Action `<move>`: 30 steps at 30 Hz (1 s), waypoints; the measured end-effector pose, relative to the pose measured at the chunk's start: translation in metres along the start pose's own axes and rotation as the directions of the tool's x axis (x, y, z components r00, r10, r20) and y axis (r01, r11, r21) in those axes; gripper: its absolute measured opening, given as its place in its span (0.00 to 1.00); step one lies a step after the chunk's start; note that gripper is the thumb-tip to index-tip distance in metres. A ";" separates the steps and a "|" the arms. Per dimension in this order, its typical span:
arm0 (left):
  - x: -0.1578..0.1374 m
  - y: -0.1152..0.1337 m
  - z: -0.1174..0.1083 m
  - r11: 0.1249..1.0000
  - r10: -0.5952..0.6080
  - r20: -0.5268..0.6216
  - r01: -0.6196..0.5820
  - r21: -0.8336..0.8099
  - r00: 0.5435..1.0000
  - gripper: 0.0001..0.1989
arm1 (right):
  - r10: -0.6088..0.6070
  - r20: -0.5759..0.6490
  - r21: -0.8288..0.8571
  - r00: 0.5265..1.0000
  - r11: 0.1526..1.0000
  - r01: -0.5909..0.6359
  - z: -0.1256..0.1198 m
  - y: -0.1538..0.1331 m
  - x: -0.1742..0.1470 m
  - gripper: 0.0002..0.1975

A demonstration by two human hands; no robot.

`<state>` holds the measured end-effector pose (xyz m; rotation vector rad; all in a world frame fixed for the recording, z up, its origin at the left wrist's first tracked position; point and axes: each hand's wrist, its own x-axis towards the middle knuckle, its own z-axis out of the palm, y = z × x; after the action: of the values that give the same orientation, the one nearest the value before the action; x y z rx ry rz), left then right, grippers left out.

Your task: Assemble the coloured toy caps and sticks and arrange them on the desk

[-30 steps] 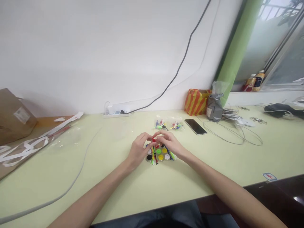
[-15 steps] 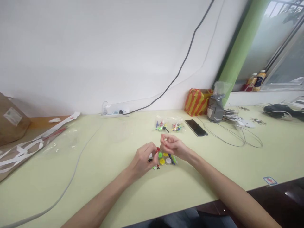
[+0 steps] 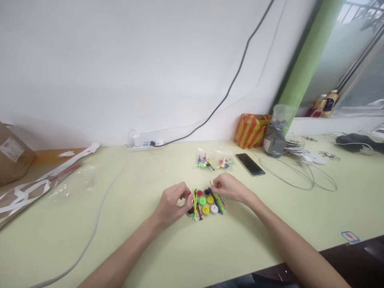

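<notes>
My left hand (image 3: 176,203) is closed in a pinch at the left edge of a group of small plastic parts. A bit of red shows at its fingertips, too small to name. My right hand (image 3: 229,188) pinches a thin red stick (image 3: 211,183) above the group's right side. Between the hands sit several round knobbed discs, among them a green disc (image 3: 203,201), a yellow disc (image 3: 205,210), a white disc (image 3: 214,209) and a red disc (image 3: 199,193). Yellow and green sticks (image 3: 195,204) lie across the left discs, and dark blue sticks (image 3: 216,201) lie at the right.
Behind the hands lie clear bags of coloured parts (image 3: 205,161) and a phone (image 3: 250,164). A striped bag (image 3: 251,131), a grey pouch (image 3: 274,138) and looped cable (image 3: 312,182) are at the back right. A power strip (image 3: 145,145) stands by the wall; a white cable (image 3: 95,224) crosses the left.
My hands have moved apart, uncovering the discs and sticks between them. The right hand has shifted right and lower, and a red stick now shows in its fingers.
</notes>
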<state>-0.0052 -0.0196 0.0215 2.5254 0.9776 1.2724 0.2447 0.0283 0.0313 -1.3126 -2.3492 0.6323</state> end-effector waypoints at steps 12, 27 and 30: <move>0.009 -0.005 -0.010 0.921 0.263 0.022 -0.258 0.292 0.965 0.06 | -0.070 0.010 -0.102 0.998 0.992 0.071 -0.007 0.005 0.000 0.25; 0.006 0.004 -0.001 0.942 0.246 -0.016 -0.236 0.238 0.969 0.16 | -0.206 -0.059 0.570 0.977 0.796 0.202 0.015 -0.044 -0.015 0.18; 0.007 0.006 0.002 0.950 0.227 0.019 -0.226 0.217 0.974 0.18 | -0.257 0.006 0.604 0.966 0.771 0.201 0.008 -0.046 -0.017 0.19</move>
<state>0.0020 -0.0198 0.0270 2.8756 0.8930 1.2954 0.2166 -0.0091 0.0478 -0.7050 -2.0533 1.2459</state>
